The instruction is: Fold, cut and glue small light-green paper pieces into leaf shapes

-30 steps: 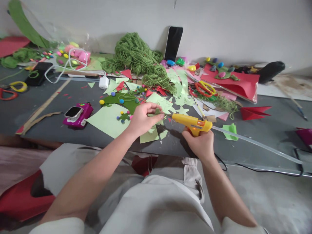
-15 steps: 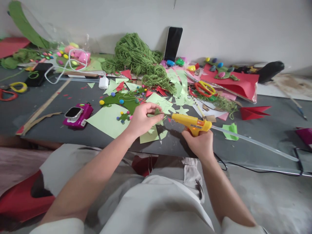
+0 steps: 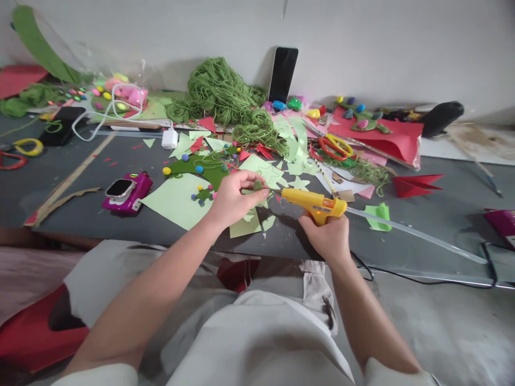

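Observation:
My right hand (image 3: 328, 236) is wrapped round the grip of a yellow hot glue gun (image 3: 309, 202), with a long clear glue stick (image 3: 418, 236) sticking out of its back. The gun's nozzle points left, at the fingers of my left hand (image 3: 237, 197). Between thumb and fingers, that hand pinches a small green piece (image 3: 258, 186), mostly covered by the fingers. Nozzle and piece look close together; whether they touch I cannot tell. Beneath lie pale green paper sheets (image 3: 173, 203) and cut paper stars (image 3: 300, 184). A dark green shape with coloured pom-poms (image 3: 213, 170) lies just beyond my left hand.
Green yarn (image 3: 219, 91) is heaped at the back beside an upright phone (image 3: 284, 74). Orange-and-yellow scissors (image 3: 336, 147) and red sheets (image 3: 378, 136) lie to the right. A purple device with a watch-like screen (image 3: 127, 193) sits at left. A black cable (image 3: 426, 281) runs along the front edge.
The whole view has shifted slightly. Both hands keep the same hold, with the glue gun still pointed at the small green piece.

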Demonstrator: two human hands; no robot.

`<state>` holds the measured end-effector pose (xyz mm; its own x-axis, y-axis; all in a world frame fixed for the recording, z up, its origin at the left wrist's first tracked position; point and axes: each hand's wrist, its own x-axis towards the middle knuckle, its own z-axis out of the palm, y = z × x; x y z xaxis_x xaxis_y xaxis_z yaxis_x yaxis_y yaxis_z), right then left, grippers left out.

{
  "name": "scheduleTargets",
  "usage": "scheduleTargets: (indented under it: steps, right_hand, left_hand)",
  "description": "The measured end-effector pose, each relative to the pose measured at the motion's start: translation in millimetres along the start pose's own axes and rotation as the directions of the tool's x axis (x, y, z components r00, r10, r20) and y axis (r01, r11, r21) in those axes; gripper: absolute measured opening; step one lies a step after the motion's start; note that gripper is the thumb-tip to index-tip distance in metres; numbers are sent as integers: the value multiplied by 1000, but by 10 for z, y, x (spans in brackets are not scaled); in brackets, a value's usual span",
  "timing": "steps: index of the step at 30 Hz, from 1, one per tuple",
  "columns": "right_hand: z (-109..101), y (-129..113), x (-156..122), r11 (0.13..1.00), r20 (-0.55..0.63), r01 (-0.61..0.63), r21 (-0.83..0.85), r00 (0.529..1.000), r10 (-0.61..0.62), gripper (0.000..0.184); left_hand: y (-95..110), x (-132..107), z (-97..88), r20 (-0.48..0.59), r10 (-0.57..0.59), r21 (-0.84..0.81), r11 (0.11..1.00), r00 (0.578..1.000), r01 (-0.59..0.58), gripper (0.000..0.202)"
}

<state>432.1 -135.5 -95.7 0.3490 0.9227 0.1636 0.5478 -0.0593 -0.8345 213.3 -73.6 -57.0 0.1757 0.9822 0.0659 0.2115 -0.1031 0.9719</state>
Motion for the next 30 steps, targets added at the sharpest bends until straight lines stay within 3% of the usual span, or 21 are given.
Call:
scheduleTargets:
  steps: [10,14,19,22,26,30]
  right_hand:
    - [-53,27,-47,998,-40,-64,2,997,64,23]
    - [-335,196,32,990,-28,-85,-109,996,83,36]
    - [-779,585,248,973,136,12,-230,991,20,25]
    - [-918,723,311,993,154,20,-115,988,-2,28]
    - [-962,704,306,994,211,-12,111,977,-11,36]
    - [-993,686,292,991,222,-32,127,975,3,38]
  left_hand:
    - [-7,28,-76,-83,38,61,998,996,-33,21]
    - [-25,40,-101,-93,68,64,996,993,-62,22]
    - [-14,39,-92,-101,94,103,991,990,-83,20]
    - [-20,37,-82,-92,95,109,990,991,-85,20]
    - [-29,36,-80,-89,101,128,988,991,-89,21]
    - [-20,35,-86,-85,85,137,988,993,-73,20]
